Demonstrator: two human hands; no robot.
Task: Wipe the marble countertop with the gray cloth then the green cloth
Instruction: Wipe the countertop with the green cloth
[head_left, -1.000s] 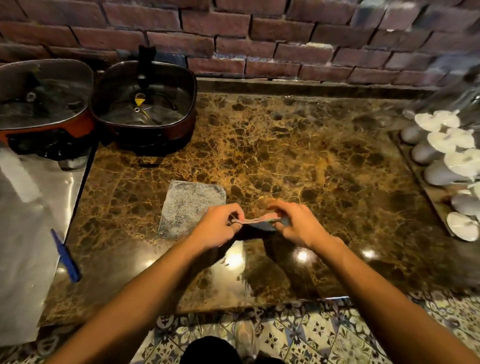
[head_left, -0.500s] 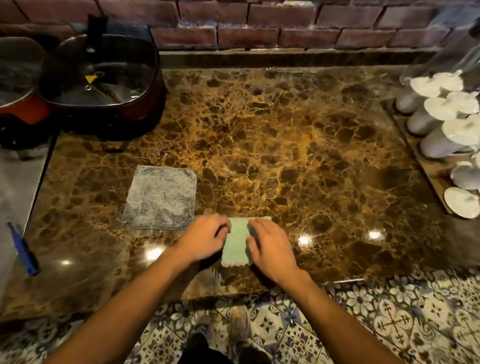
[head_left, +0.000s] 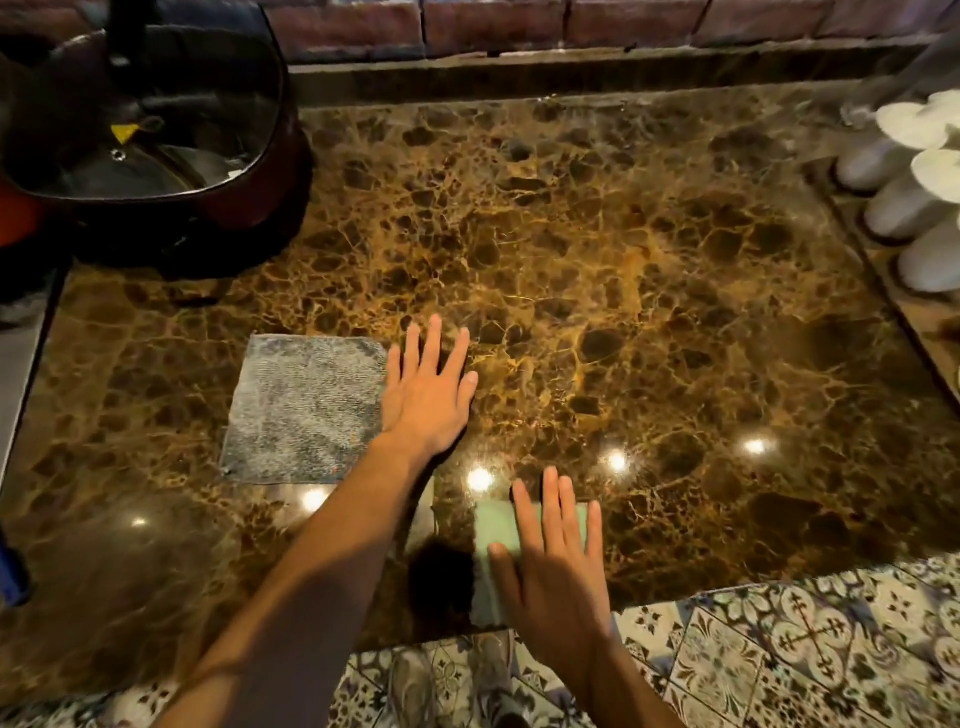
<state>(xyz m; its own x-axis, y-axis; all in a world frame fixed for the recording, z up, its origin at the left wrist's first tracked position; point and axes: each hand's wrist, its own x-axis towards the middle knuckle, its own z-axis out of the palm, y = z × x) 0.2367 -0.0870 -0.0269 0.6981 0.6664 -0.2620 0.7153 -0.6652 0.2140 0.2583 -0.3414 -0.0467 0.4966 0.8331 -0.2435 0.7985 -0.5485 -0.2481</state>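
Nearest, at the lower middle of the frame, the person's right hand (head_left: 553, 566) is lying flat with fingers spread open, pressing on the green cloth (head_left: 496, 525). That cloth is sitting folded at the front edge of the marble countertop (head_left: 597, 291), its long axis running toward the viewer, with one end reaching the edge above the patterned floor tiles (head_left: 810, 644).

Further up, just left of centre, the left hand (head_left: 428, 389) is also lying open and flat, fingers pointing toward the top of the frame, gripping nothing. Its little-finger side is touching or overlapping the right edge of the gray cloth (head_left: 304, 408), which is lying spread flat as a rough square immediately to the hand's left. The left hand looks the nearer one for taking the gray cloth first; a short sideways shift left would probably cover it.

Farthest away, a dark pan with a glass lid (head_left: 150, 130) is sitting in the upper left, and white cups (head_left: 904, 176) are lining the right edge.
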